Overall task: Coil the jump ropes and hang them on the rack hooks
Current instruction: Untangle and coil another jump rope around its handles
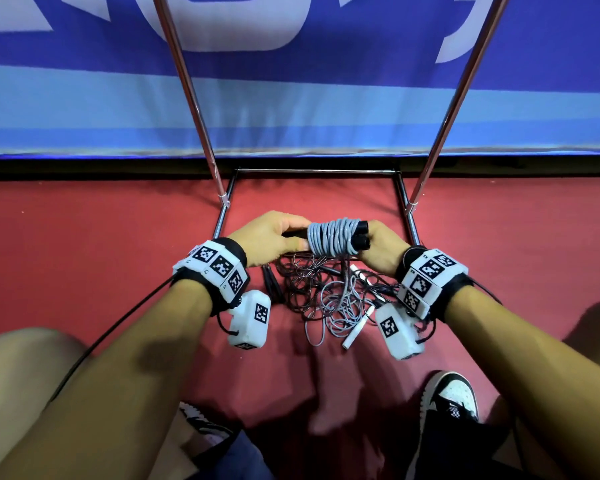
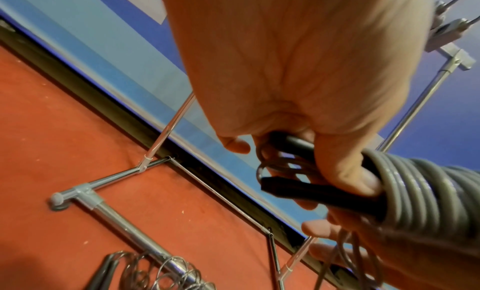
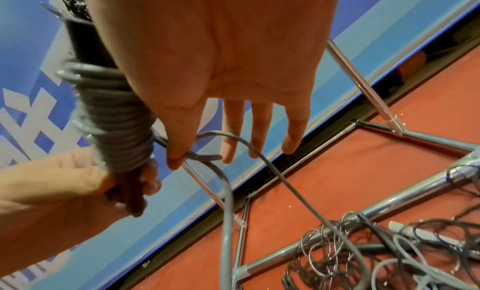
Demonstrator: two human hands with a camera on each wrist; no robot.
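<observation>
The grey plastic jump rope wound around its black handles [image 1: 333, 241] is gripped above the red floor by the left hand [image 1: 269, 237]; its loose tail is pinched by the right hand [image 3: 221, 72], other fingers straight; if slackened, the windings could spring loose

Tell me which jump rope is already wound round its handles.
The grey jump rope held between left hand and right hand: its cord is wrapped tightly round its black handles, while the other ropes lie loose and tangled on the red floor.
</observation>
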